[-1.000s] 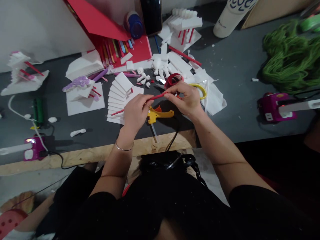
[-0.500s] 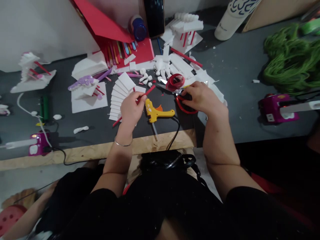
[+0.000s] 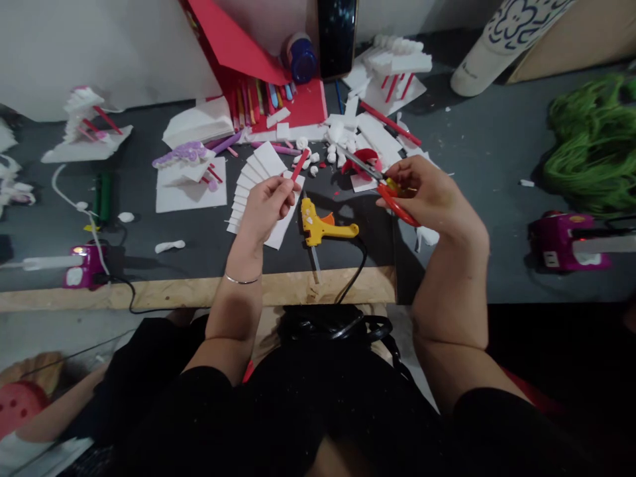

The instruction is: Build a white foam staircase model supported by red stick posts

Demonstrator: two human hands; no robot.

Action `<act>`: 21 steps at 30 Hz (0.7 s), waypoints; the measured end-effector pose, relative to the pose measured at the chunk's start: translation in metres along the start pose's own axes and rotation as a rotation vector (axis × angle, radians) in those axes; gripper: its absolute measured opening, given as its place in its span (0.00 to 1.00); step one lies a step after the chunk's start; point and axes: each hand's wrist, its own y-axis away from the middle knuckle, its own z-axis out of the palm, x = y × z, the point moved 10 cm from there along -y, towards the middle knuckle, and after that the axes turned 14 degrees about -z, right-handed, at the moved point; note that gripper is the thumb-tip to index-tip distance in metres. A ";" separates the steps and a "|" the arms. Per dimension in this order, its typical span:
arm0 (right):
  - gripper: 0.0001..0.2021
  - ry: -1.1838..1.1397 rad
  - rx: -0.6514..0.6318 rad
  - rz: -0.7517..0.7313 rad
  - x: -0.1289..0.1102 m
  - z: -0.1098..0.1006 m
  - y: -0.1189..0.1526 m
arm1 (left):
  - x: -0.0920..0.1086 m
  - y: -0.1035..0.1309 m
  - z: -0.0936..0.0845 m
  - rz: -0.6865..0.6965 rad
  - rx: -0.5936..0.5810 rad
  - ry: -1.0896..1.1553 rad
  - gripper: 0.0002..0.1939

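Observation:
My left hand [image 3: 271,204] pinches a thin red stick [image 3: 300,164], whose upper end points away from me, above a fan of white strips [image 3: 251,180]. Scissors with red and yellow handles [image 3: 397,204] are in my right hand [image 3: 428,195], their blades pointing up and left towards small white pieces [image 3: 340,134]. Under the blades lies a red tape roll [image 3: 366,163]. Between my hands a yellow glue gun [image 3: 328,228] rests on the dark table, a clear glue stick jutting from it towards me.
White foam models on red sticks stand at the left [image 3: 82,129], centre left [image 3: 186,175] and back [image 3: 400,63]. A phone [image 3: 336,36], a blue-lidded jar [image 3: 301,61], a white bottle [image 3: 489,50] and green yarn [image 3: 591,136] lie around. Another person's arm shows at lower left.
My right hand has lifted the scissors off the table, blades now swung up and left. My left hand has turned the red stick more upright. The whole view has shifted slightly.

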 end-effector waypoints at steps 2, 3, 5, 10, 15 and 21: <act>0.27 -0.125 -0.009 0.058 -0.003 0.002 0.002 | -0.001 0.002 0.002 -0.046 -0.029 0.061 0.12; 0.27 -0.167 -0.025 0.087 -0.005 0.004 0.004 | -0.003 0.003 0.004 -0.070 -0.048 0.083 0.12; 0.22 -0.247 -0.055 0.128 -0.010 0.009 0.007 | -0.006 0.004 0.008 -0.113 -0.095 0.123 0.12; 0.26 -0.369 -0.092 0.106 -0.025 0.018 0.009 | -0.001 0.006 0.010 -0.148 -0.183 0.250 0.15; 0.30 -0.181 -0.151 -0.025 -0.032 0.020 0.006 | 0.002 0.013 -0.002 -0.256 -0.193 0.431 0.16; 0.36 0.063 -0.227 -0.189 -0.042 0.035 0.009 | -0.014 0.024 0.004 -0.315 -0.197 0.482 0.16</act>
